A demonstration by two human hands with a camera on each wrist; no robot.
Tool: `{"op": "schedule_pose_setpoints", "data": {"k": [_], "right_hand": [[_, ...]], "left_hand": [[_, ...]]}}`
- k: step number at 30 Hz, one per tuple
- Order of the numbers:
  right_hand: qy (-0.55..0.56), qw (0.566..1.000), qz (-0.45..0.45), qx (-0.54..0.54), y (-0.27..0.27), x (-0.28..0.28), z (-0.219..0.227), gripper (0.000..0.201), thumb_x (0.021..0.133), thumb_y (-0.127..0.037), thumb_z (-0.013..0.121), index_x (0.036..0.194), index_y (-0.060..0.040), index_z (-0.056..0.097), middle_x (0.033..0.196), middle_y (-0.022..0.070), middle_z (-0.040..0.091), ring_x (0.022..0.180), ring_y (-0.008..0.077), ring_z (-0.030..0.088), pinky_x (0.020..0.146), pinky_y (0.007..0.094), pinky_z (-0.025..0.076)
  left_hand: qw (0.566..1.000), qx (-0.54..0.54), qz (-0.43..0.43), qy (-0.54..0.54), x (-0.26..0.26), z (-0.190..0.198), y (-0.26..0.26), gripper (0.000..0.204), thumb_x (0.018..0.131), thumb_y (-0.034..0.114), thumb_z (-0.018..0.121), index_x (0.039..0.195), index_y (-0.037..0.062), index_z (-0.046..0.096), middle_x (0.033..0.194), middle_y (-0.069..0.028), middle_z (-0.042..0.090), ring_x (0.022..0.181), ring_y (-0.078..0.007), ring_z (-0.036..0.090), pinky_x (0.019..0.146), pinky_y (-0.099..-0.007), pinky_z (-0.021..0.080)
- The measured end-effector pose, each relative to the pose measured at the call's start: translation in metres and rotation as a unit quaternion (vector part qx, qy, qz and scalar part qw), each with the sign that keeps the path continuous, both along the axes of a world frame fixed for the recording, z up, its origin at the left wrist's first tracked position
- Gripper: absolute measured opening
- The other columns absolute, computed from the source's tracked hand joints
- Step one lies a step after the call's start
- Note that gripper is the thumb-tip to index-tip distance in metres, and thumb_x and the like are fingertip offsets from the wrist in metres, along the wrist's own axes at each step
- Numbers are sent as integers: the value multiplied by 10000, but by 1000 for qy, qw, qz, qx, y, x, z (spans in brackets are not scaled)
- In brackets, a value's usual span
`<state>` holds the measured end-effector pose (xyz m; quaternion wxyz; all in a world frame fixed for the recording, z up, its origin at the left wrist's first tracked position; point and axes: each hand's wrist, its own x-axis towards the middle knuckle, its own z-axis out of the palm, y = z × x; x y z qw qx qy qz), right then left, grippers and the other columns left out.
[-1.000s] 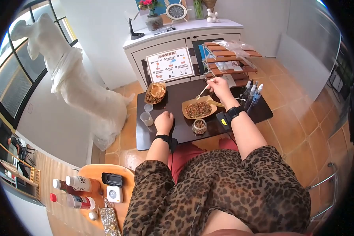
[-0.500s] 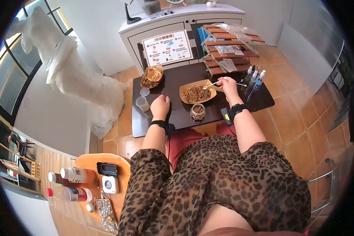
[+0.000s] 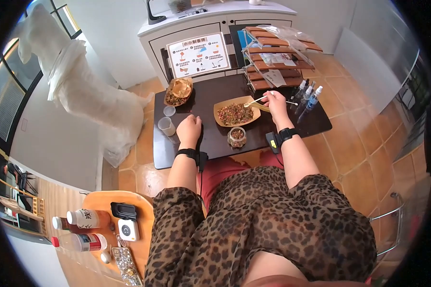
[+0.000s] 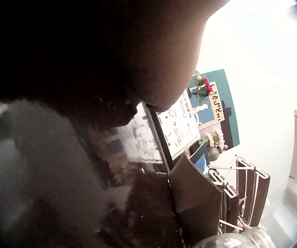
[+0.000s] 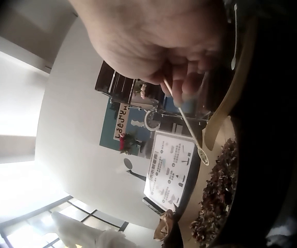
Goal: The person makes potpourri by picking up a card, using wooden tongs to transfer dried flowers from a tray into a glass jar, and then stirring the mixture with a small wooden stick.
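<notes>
My right hand point(image 3: 277, 106) pinches a slim white spoon point(image 5: 186, 123) by its handle. The spoon's small bowl hangs over the right part of a brown paper tray point(image 3: 257, 115) filled with a dried, reddish-brown flower and herb mix point(image 3: 234, 115). A wider yellowish spoon point(image 5: 229, 106) leans in the same tray, under the right hand. Close to the tray's front stands a small glass jar point(image 3: 236, 137) with more of the mix inside. My left hand point(image 3: 189, 130) rests on the dark table point(image 3: 210, 141), fingers loosely curled, holding nothing; the left wrist view shows it mostly in shadow.
Left of the left hand are a clear measuring cup point(image 3: 166, 126) and a small clear dish point(image 3: 169, 111). Behind them sits another paper tray point(image 3: 178, 99). Several spray bottles point(image 3: 312, 99) and another white spoon point(image 3: 292, 103) lie to the right, near a slatted wooden rack point(image 3: 280, 62).
My right hand has drawn back toward the right, and the white spoon now lies flatter, its bowl farther right over the tray. The left hand stays on the table. The head view has shifted.
</notes>
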<state>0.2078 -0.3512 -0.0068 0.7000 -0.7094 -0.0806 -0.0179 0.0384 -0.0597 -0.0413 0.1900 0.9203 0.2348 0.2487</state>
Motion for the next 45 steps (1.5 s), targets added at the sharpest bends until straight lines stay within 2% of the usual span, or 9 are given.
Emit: {"op": "schedule_pose_setpoints", "data": {"k": [8, 9, 12, 16, 20, 23, 29, 32, 45], "right_hand": [[-42, 995, 19, -92, 24, 18, 6, 234, 998, -186, 572, 971, 19, 684, 784, 75, 703, 680, 170, 662, 622, 314, 528], [-47, 994, 19, -98, 28, 18, 5, 213, 1006, -176, 578, 985, 5, 689, 787, 64, 693, 633, 128, 613, 605, 281, 499], [-73, 984, 12, -163, 31, 16, 0, 243, 983, -205, 579, 953, -3, 712, 794, 89, 729, 695, 204, 680, 656, 352, 524], [-84, 979, 23, -182, 29, 1, -11, 257, 976, -225, 579, 972, -14, 724, 817, 107, 740, 747, 244, 699, 713, 376, 523], [-86, 987, 47, -129, 28, 1, -24, 195, 982, -125, 564, 984, -2, 715, 829, 69, 728, 728, 133, 651, 673, 291, 495], [-81, 988, 41, -123, 28, 2, -24, 206, 976, -147, 581, 989, 18, 705, 824, 121, 742, 773, 214, 710, 735, 337, 537], [-86, 993, 39, -76, 29, -5, -17, 184, 974, -149, 614, 1006, 12, 696, 820, 84, 719, 765, 179, 693, 721, 327, 527], [-31, 998, 44, -40, 28, -11, -9, 184, 1006, -170, 590, 1030, -29, 705, 809, 1, 650, 709, 76, 582, 640, 244, 459], [-33, 997, 37, -56, 24, -5, -25, 140, 955, -55, 602, 1038, 31, 677, 858, 87, 712, 764, 155, 688, 699, 296, 532]], "left_hand": [[1000, 5, 5, -17, 0, 0, 0, 349, 924, 333, 618, 707, 60, 598, 718, -160, 663, 726, -382, 659, 668, -496, 506], [1000, 4, 5, -19, -1, 2, -1, 348, 924, 333, 618, 709, 60, 599, 718, -159, 664, 727, -382, 659, 668, -496, 505], [1000, 4, 2, -22, -2, 3, -2, 344, 925, 334, 619, 715, 61, 603, 721, -157, 666, 729, -381, 659, 670, -498, 504], [1000, -9, 5, -6, 1, -1, 1, 370, 928, 375, 609, 734, 59, 604, 752, -168, 676, 770, -393, 664, 690, -507, 505], [1000, -13, 8, 8, 1, 1, 1, 388, 927, 398, 603, 743, 57, 603, 766, -176, 680, 789, -401, 667, 700, -514, 506], [1000, -10, 7, 3, 1, 0, 1, 387, 928, 400, 601, 750, 57, 605, 772, -177, 681, 795, -401, 668, 702, -514, 507], [1000, -10, 9, 12, 2, -1, 2, 386, 929, 402, 600, 760, 55, 603, 779, -178, 682, 806, -400, 667, 708, -511, 508], [1000, 9, 8, -6, 1, 0, 0, 344, 923, 336, 621, 720, 59, 604, 736, -156, 671, 749, -382, 660, 677, -500, 499], [1000, 14, 12, 5, 0, 2, -1, 335, 924, 339, 616, 745, 57, 605, 748, -163, 674, 767, -387, 663, 688, -504, 502]]}}
